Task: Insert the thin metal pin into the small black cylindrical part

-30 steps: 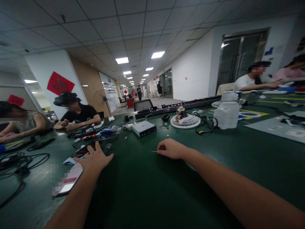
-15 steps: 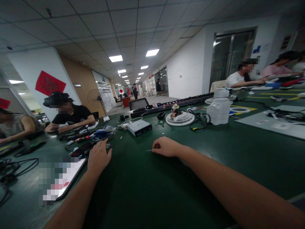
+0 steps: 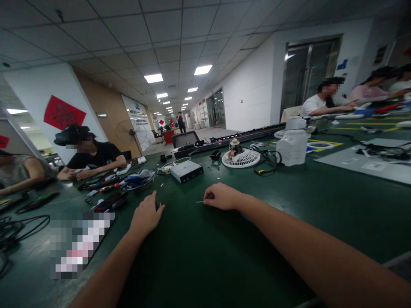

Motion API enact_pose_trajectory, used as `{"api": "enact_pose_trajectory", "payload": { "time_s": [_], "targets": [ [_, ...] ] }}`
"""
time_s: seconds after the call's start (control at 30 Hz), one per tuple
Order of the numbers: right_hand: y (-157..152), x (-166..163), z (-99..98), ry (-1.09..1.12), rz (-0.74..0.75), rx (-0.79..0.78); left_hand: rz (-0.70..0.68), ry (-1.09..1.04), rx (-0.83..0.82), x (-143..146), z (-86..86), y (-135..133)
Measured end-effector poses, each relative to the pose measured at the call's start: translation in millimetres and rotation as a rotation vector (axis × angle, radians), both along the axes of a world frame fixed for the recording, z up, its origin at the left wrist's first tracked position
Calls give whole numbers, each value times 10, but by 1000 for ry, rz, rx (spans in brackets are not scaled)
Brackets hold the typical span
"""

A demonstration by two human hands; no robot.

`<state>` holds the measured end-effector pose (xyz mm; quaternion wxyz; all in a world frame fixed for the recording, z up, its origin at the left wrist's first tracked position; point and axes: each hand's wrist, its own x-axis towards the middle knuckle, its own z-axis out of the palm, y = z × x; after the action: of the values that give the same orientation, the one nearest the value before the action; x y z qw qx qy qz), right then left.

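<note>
My right hand (image 3: 221,196) rests on the green table (image 3: 205,256), fingers curled in a pinch round a thin metal pin (image 3: 199,202) whose tip sticks out to the left. My left hand (image 3: 147,216) lies palm down a little left of it, fingers loosely bent over a small dark part (image 3: 158,204) that shows only at its fingertips. A tablet (image 3: 80,244) lies flat left of my left arm. A dark phone-like device (image 3: 109,201) sits just beyond the left hand.
Farther back stand a silver drive box (image 3: 186,171), a white fan grille with a motor (image 3: 240,157), a white fan housing (image 3: 291,145) and black cables (image 3: 19,226). Tools lie by a seated person (image 3: 93,156) at left. Other people sit at right.
My left hand has moved right from the tablet and the dark device toward my right hand, over a small dark part. The right hand has stayed put with its pin.
</note>
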<state>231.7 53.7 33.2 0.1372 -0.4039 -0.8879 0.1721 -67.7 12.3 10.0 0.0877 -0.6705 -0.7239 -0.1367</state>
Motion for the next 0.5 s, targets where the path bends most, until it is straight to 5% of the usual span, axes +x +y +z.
{"api": "enact_pose_trajectory", "payload": {
  "time_s": [0.5],
  "targets": [
    [-138,-118,-1,63,52,108,-255,-91,-166,186,111,-164]
  ]
}}
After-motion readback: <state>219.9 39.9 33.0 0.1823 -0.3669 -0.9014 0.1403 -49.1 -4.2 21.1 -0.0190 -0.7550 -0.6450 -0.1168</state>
